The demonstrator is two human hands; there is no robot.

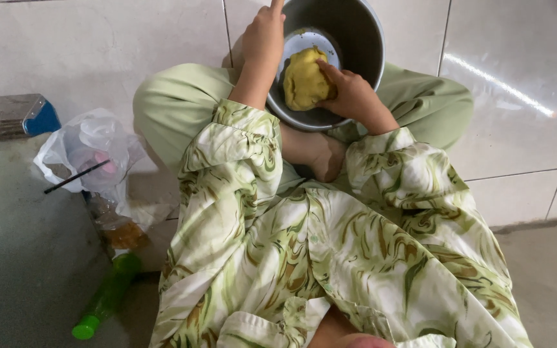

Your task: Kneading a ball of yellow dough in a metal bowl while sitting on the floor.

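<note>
Yellow dough (304, 82) is yielding under my right hand (354, 96), fingers pressing loosely, while my left hand (262, 40) is gripping the tilting steel bowl (362, 38), risking a slip.

Right hand (351, 96) on yellow dough (304, 82)

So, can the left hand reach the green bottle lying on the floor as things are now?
Probably yes: the left hand grips the metal bowl rim, and the green bottle lies on that side with nothing between.

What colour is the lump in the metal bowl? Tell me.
Yellow. The dough lump sits in the grey metal bowl under the right hand, seen in the head view.
</note>
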